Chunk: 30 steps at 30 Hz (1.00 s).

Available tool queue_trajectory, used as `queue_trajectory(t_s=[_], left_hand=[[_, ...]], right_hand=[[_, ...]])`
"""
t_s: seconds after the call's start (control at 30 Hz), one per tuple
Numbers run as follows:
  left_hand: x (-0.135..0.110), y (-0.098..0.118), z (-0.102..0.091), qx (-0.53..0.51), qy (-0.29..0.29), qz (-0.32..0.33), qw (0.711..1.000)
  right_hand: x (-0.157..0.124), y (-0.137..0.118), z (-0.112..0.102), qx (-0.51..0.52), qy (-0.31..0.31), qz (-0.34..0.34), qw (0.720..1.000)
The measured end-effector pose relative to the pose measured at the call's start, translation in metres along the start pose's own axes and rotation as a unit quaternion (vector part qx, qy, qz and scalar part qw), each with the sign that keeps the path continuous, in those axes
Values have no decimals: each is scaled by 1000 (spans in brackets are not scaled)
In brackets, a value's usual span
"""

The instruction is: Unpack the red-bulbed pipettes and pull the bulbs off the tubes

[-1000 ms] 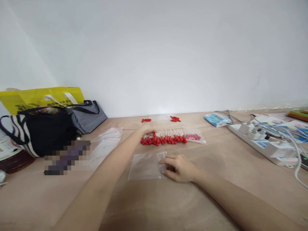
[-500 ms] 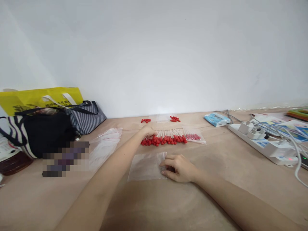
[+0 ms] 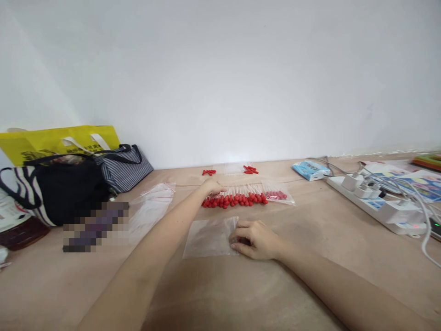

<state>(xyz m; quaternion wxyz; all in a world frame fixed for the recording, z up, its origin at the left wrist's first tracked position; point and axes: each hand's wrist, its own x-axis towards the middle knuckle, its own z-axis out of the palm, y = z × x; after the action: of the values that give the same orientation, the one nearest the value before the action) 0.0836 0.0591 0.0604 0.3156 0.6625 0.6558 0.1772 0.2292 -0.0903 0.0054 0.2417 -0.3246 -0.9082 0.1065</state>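
The right hand [image 3: 257, 239] has its fingertips pinched together on the right edge of a small clear bag [image 3: 208, 237]. The bag lies flat on the table [image 3: 310, 266], straight in front of the person. Held by that edge, the flimsy film is kept from sliding, I'd judge.

The left hand [image 3: 212, 186] is stretched further out, fingers curled down over the left end of a row of red-tipped sticks [image 3: 237, 199]. Whether it has closed on 1 of them I cannot tell from here. The sticks lie side by side with their red tips toward the person, so each is easy to single out.

At the row's right end lies a filled bag [image 3: 278, 195] with red showing through. Behind the row, by the wall, sit 2 small red clusters [image 3: 250, 170].

A pile of empty bags [image 3: 151, 207] lies near the left arm, handy for that side. Beyond it stands a black handbag [image 3: 69, 188]. Well off to the right is a power strip [image 3: 379, 207], clear of the sticks.
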Motion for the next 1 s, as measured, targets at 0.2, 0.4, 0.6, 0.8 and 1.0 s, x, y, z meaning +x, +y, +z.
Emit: queue_trajectory(t_s=[0.2, 0.4, 0.6, 0.8, 1.0], left_hand=[[-51, -21, -9, 62, 83, 142, 984], [-120, -79, 0, 204, -41, 379, 902], [-122, -99, 8, 201, -53, 319, 925], [-112, -97, 1, 126, 59, 202, 969], [-113, -101, -12, 80, 12, 148, 986]], right_hand=[[0, -1, -2, -16, 10, 12, 1000], [3, -7, 1, -29, 54, 25, 998], [1, -7, 10, -28, -21, 48, 998], [4, 28, -8, -80, 226, 178, 954], [-27, 103, -46, -195, 278, 545, 766]])
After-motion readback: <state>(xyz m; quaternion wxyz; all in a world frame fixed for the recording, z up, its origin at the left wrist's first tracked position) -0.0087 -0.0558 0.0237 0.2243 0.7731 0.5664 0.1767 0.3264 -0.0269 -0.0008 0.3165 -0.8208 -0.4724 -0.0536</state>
